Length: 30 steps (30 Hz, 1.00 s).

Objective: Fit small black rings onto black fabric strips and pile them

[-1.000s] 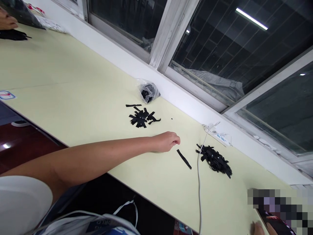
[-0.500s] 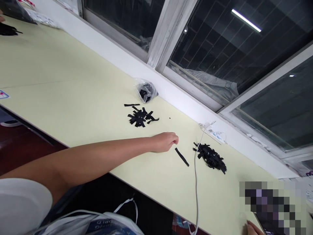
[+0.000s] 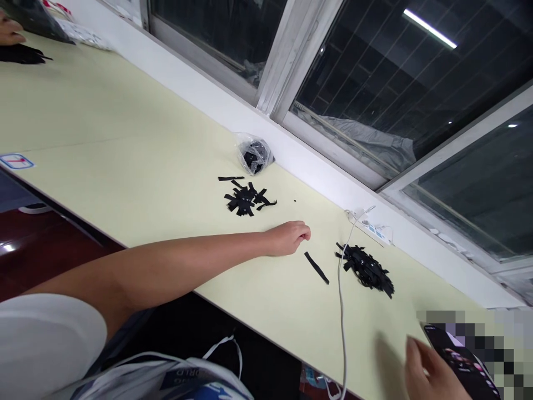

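My left hand (image 3: 288,238) rests on the table, fingers curled into a loose fist with nothing showing in it. Just to its right lies a single short black strip (image 3: 316,268), apart from the fingers. My right hand (image 3: 431,369) is blurred at the lower right, in front of a lit phone (image 3: 458,358). Its fingers are bent and a small gap shows between them; whether they hold anything is unclear. A pile of black strips (image 3: 366,268) lies between my hands, and a smaller spread of black strips (image 3: 244,199) lies beyond my left hand.
A clear plastic bag (image 3: 255,155) with black pieces stands by the wall ledge. A white cable (image 3: 342,322) crosses the pale table (image 3: 166,166) to a power strip (image 3: 377,230). At the far left, another person's hand (image 3: 10,30) is beside black material (image 3: 23,54).
My right hand has come further into view, rising beside the phone, which now shows more of its screen. My left hand keeps its place by the single strip. The whole view has shifted slightly.
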Each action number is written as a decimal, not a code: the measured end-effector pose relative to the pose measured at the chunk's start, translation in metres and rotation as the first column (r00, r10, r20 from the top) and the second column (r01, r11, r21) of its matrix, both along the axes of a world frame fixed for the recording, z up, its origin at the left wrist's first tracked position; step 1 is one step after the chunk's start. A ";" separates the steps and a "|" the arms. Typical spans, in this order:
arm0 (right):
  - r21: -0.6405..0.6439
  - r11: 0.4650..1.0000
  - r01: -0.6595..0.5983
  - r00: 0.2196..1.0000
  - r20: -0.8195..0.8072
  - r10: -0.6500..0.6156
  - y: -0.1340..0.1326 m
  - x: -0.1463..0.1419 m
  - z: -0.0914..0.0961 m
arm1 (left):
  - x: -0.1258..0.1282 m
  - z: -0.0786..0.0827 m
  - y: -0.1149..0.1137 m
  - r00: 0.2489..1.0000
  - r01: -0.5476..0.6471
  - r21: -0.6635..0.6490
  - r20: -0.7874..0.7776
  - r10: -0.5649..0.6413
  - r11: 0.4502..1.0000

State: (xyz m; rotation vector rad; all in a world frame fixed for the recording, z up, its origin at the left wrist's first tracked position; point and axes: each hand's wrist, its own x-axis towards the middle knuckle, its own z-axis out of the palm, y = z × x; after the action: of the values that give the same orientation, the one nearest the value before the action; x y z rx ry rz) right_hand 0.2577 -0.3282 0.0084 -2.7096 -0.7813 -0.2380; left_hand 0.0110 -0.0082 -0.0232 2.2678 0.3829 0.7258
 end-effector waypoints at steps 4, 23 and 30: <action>0.040 0.881 -0.472 0.867 -0.163 0.471 0.094 -0.056 0.031 | -0.001 0.002 0.004 0.998 -0.053 -0.025 0.035 0.054 0.998; 0.317 0.682 -0.659 0.344 -0.679 0.648 0.194 -0.053 0.020 | -0.003 0.008 0.001 0.991 -0.055 -0.069 0.120 0.063 0.996; 0.606 0.715 -0.350 0.191 -0.701 0.687 0.203 -0.056 0.008 | 0.002 0.010 -0.008 0.973 -0.005 -0.191 0.226 0.049 0.982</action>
State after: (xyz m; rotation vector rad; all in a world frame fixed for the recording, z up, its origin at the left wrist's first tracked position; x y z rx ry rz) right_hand 0.2016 -0.1250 0.0163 -1.5911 -1.0788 1.1275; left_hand 0.0131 -0.0159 -0.0136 1.9784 0.3564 0.9165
